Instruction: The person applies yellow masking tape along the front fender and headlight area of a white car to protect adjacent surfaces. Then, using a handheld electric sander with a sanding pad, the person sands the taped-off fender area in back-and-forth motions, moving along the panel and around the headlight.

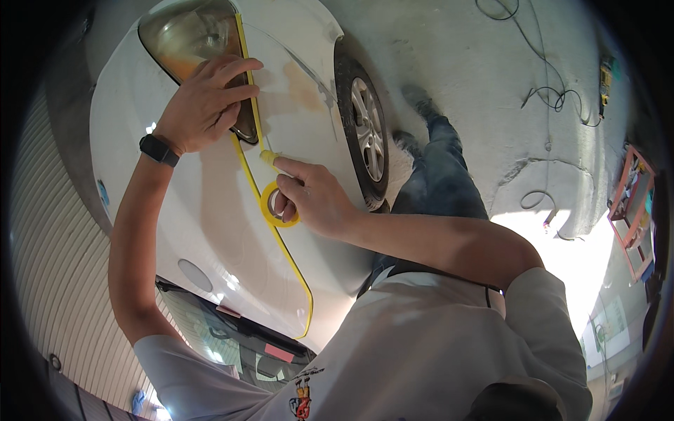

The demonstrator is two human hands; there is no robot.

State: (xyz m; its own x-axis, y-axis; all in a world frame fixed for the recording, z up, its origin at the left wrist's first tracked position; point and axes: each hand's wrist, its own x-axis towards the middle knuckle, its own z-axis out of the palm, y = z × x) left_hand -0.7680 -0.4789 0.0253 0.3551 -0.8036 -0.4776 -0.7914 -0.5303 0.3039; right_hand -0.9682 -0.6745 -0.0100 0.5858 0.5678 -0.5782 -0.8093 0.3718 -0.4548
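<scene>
A white car body panel (210, 189) lies before me, with a hazy, amber-tinted headlight (189, 35) set into it. Thin yellow masking tape (243, 163) runs along the headlight's edge and on down the panel in a long line. My left hand (200, 105), a dark watch on its wrist, lies over the headlight's lower part with fingers spread, fingertips near the tape. In my right hand (316, 200) is a roll of yellow masking tape (265, 204), the fingers hooked through its ring. A short bunched yellow piece (267, 156) shows at that hand's index fingertip.
The car's front wheel (366, 126) is to the right, beside my legs (439, 168). On the concrete floor lie black cables (558, 95) and a yellow power tool (605, 77). A red shelf rack (630, 210) stands at far right; a ribbed shutter (60, 245) is at left.
</scene>
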